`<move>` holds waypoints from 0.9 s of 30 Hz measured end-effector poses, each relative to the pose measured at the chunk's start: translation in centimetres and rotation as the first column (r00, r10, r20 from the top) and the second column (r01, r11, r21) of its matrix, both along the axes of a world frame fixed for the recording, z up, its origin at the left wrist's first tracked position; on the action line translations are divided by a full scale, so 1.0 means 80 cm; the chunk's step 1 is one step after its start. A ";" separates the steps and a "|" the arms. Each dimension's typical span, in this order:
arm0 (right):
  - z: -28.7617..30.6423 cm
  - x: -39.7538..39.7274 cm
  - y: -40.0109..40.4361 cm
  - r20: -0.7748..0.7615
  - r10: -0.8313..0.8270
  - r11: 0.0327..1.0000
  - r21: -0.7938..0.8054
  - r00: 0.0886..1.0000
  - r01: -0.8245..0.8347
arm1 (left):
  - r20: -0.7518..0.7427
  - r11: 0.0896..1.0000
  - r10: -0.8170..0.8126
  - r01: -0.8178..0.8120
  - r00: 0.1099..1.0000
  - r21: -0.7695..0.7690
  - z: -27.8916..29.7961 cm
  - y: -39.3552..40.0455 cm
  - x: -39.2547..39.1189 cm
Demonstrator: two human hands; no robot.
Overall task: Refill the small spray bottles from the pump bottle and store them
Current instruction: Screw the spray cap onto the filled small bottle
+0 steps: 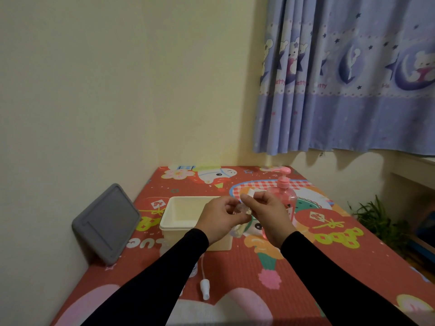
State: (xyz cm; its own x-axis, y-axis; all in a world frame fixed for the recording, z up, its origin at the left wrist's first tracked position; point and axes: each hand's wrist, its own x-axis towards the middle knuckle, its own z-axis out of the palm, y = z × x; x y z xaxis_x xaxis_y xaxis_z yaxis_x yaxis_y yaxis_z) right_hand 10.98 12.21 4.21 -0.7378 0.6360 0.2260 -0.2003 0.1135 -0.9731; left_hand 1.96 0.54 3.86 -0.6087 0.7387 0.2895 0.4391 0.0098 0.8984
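My left hand [221, 217] grips a small clear spray bottle [242, 209] above the table, just right of the cream box. My right hand [268, 212] pinches the bottle's white top [253, 192]. Behind my right hand stands the pink pump bottle [283, 184], partly hidden. A loose white spray head with its tube [204, 287] lies on the mat near my left forearm. Another small bottle [194, 270] peeks out beside that forearm, mostly hidden.
An open cream plastic box [179, 214] sits on the red cartoon mat [317, 260]. A grey tablet case [107, 223] leans on the wall at left. A green plant [376, 217] stands off the table's right edge, under blue curtains.
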 end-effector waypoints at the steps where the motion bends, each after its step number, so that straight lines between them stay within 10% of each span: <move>1: 0.000 0.000 -0.001 0.013 -0.029 1.000 -0.004 0.999 0.029 | -0.011 1.000 -0.003 0.003 1.000 -0.005 0.000 0.000 0.001; 22: 0.007 0.007 -0.003 -0.023 0.165 0.985 0.054 0.986 -0.163 | 0.002 1.000 0.016 -0.016 1.000 -0.009 0.012 -0.006 -0.007; 27: 0.003 0.004 -0.002 0.044 -0.041 0.996 0.087 0.998 0.037 | -0.088 0.998 0.053 -0.056 0.995 -0.035 0.008 -0.005 -0.004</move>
State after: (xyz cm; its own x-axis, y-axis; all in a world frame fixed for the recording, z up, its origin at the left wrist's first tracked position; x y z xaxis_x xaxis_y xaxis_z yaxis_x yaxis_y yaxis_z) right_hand 11.27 12.03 4.43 -0.7237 0.6443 0.2472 -0.1492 0.2037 -0.9676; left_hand 1.64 0.10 4.48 -0.6220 0.7165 0.3158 0.5136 0.0689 0.8553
